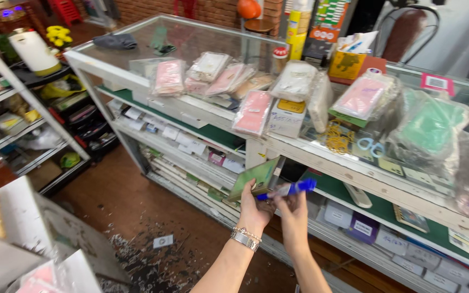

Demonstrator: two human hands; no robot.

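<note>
the left hand (254,209), a metal link bracelet (245,239) at its wrist, is closed around the lower edge of a thin, flat green packet (254,177) with a glossy face, holding it tilted in front of the open side of a glass counter (137,81). the right hand (293,209) is just beside it, fingers pinched narrow on a blue marker (293,188) with a pale barrel band, lying crosswise, its blue end pointing right. the marker's near end almost meets the packet's lower corner; i cannot tell whether they touch.

the counter is a white-framed case with a clear glass top and green-lined shelves. on the glass lie soft, crinkled clear bags holding pink phone cases (252,112), a white cardboard box (287,116), a bag of something mint green (432,127) and a heap of thin yellow rubber bands (336,138). a dark folded cloth (115,40) lies at the far corner. the shelves under the glass hold rows of small flat boxes (188,144) in white and grey.

to the left stands a slanted white metal rack (28,103) with a tall white cylinder (32,50) on top. the floor (137,206) is reddish brown, with shredded paper scraps (131,255) strewn near a white board (55,228).
</note>
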